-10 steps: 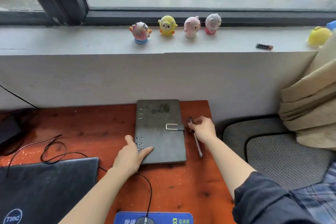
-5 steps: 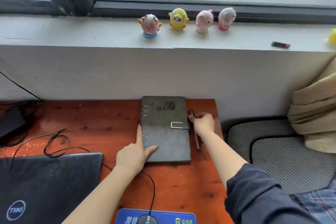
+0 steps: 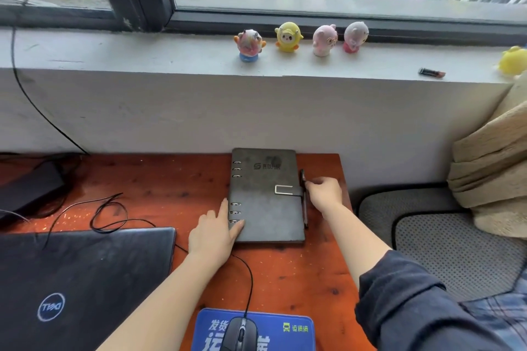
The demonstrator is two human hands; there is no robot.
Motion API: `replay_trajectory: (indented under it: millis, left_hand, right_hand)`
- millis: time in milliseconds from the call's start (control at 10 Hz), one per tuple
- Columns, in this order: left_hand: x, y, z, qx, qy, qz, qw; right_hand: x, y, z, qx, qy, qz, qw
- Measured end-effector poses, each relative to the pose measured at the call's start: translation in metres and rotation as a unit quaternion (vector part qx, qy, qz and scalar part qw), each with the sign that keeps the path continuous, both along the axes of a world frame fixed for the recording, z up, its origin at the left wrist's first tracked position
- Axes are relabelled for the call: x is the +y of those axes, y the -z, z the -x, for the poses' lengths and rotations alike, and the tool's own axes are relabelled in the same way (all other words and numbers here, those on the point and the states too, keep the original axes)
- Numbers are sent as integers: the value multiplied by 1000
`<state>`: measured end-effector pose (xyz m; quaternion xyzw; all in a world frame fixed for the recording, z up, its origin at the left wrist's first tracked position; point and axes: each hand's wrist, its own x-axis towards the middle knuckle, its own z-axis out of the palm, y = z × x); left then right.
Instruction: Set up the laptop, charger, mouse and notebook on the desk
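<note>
Grey notebook (image 3: 268, 202): lies closed at the back right of the desk (image 3: 299, 273), clasp fastened, top edge near the wall, which leaves room in front for the mouse.
Left hand (image 3: 214, 231): your fingers lie straight against the ring spine, probably to square the cover and stop it sliding.
Right hand (image 3: 325, 192): your curled fingertips pinch the pen (image 3: 305, 211) near its top, just beside the notebook's right edge, seemingly to line it up.
Laptop (image 3: 85, 279): closed, near left.
Mouse (image 3: 239, 333): sits on the blue pad (image 3: 285, 330), its cable running back under your left wrist.
Charger (image 3: 28, 188): likely the black brick at far left, cord loose.
</note>
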<state>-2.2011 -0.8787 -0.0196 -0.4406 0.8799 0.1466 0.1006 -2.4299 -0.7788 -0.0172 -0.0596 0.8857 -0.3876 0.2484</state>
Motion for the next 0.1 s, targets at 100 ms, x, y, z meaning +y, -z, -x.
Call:
replay_trajectory:
  millis: [100]
  left_hand:
    - [0, -2, -9, 62, 11, 13, 998]
  right_hand:
    - [6, -11, -4, -2, 13, -4, 1000]
